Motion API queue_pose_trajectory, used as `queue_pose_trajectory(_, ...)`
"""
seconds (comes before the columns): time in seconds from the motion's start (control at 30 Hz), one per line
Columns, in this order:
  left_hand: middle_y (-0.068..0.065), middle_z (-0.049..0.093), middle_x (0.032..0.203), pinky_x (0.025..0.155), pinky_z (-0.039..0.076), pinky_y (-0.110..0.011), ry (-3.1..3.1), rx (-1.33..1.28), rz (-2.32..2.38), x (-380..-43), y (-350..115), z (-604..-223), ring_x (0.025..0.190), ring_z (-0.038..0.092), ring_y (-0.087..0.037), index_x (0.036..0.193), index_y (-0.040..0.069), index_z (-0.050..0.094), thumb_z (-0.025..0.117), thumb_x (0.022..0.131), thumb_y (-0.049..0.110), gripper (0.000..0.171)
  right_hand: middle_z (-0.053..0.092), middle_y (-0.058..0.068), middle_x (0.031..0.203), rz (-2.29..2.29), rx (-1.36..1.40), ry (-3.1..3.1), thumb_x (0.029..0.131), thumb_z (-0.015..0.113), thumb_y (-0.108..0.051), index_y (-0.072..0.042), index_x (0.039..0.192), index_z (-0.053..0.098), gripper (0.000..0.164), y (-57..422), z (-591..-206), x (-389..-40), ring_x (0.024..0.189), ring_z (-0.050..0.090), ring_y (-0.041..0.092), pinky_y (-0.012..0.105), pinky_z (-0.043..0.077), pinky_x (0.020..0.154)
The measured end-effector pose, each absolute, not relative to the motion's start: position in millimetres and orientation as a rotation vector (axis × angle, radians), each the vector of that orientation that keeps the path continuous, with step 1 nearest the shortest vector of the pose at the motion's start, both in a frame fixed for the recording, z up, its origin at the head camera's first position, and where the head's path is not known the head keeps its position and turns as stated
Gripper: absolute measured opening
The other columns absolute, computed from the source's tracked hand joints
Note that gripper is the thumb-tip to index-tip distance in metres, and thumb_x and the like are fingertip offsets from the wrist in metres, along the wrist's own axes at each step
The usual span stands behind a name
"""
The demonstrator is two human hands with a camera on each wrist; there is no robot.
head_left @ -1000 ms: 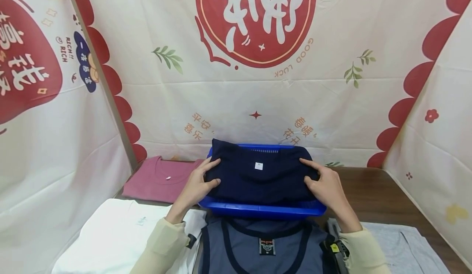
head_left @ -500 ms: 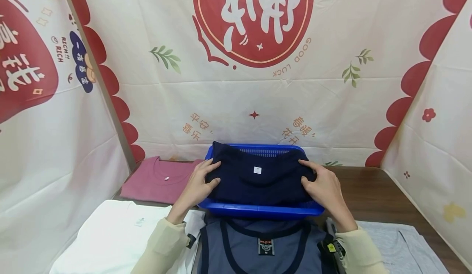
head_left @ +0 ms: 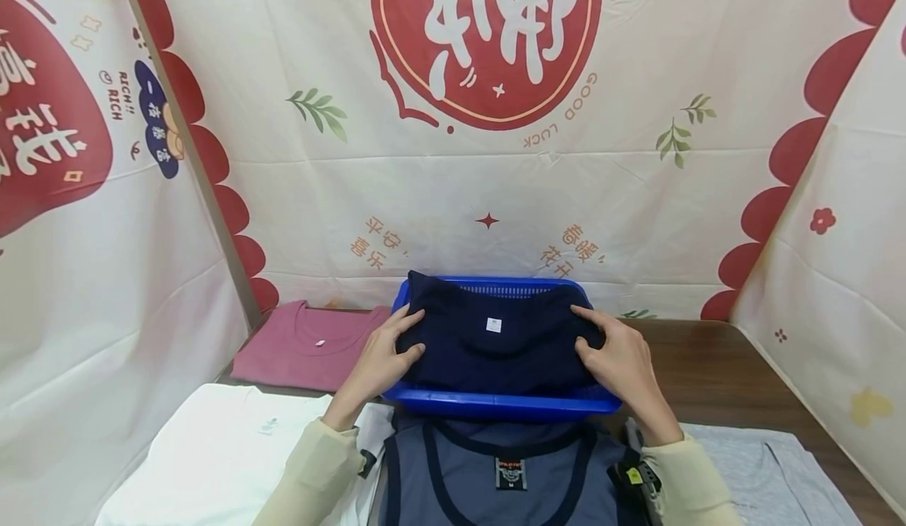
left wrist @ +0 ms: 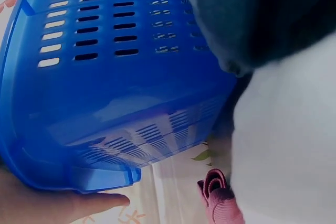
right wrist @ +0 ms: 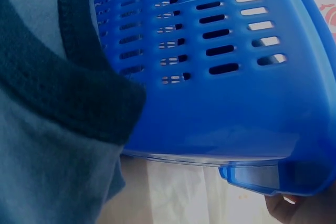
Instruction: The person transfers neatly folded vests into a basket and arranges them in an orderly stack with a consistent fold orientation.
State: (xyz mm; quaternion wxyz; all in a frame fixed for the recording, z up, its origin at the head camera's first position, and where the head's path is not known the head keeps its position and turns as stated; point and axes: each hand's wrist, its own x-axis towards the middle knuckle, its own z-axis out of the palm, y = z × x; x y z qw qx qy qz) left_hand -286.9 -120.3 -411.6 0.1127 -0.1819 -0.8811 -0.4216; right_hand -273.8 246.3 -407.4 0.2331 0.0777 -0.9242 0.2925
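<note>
A folded navy shirt [head_left: 493,353] with a small white label lies in a blue plastic basket [head_left: 502,406]. My left hand [head_left: 382,357] is at the left end, thumb and forefinger spread against the shirt's edge. At the right end, my right hand [head_left: 623,361] touches the shirt the same way, thumb and forefinger apart. One straight finger of the left hand [left wrist: 58,205] lies along the outside of the basket's end in the left wrist view. A small part of the right hand [right wrist: 310,208] shows beside the basket's corner in the right wrist view; its other fingers are hidden.
A grey-blue tank top [head_left: 510,502] with dark trim lies directly before the basket. A pink shirt [head_left: 304,357] and a white shirt [head_left: 212,455] are on the left. A light grey garment [head_left: 771,471] lies right on the brown table [head_left: 697,361]. Printed cloth [head_left: 453,180] hangs behind.
The navy shirt has sunk slightly into the basket, so more of the back rim shows. Both hands stay at its ends, with the right fingertips shifted slightly left.
</note>
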Motion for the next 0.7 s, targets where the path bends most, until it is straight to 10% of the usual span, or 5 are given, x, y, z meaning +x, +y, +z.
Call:
queue_pose_trajectory(0.37,-0.007,0.031,0.157,0.113,0.027,-0.055,-2.606,-0.545,-1.207,-285.4,-120.2,-414.1,0.144,0.029,-0.03,0.142,0.015,0.049,0.067,0.087,0.016,0.057,0.055,0.02,0.137,0.839,0.231,-2.568,0.084,0.063,-0.017,-0.022,0.134,0.058,0.05,243.6,-410.8,-274.5,0.037,0.03,0.015,0.027,0.027,0.038)
queue_pose_trajectory(0.6,-0.007,0.028,0.158,0.113,0.024,-0.058,-2.636,-0.566,-1.178,-285.8,-120.5,-413.8,0.147,0.021,-0.032,0.143,0.013,0.046,0.064,0.084,0.012,0.062,0.062,0.02,0.126,0.773,0.303,-2.559,0.084,0.066,-0.013,-0.017,0.131,0.061,0.047,243.1,-412.7,-278.6,0.091,0.055,0.031,0.032,0.037,0.06)
queue_pose_trajectory(0.7,-0.004,0.025,0.159,0.112,0.029,-0.054,-2.661,-0.582,-1.193,-286.5,-121.0,-413.4,0.147,0.022,-0.027,0.145,0.013,0.043,0.061,0.081,0.009,0.067,0.064,0.021,0.12,0.757,0.323,-2.561,0.084,0.062,-0.006,-0.015,0.128,0.064,0.045,242.8,-413.1,-279.6,0.07,0.05,0.027,0.03,0.034,0.051)
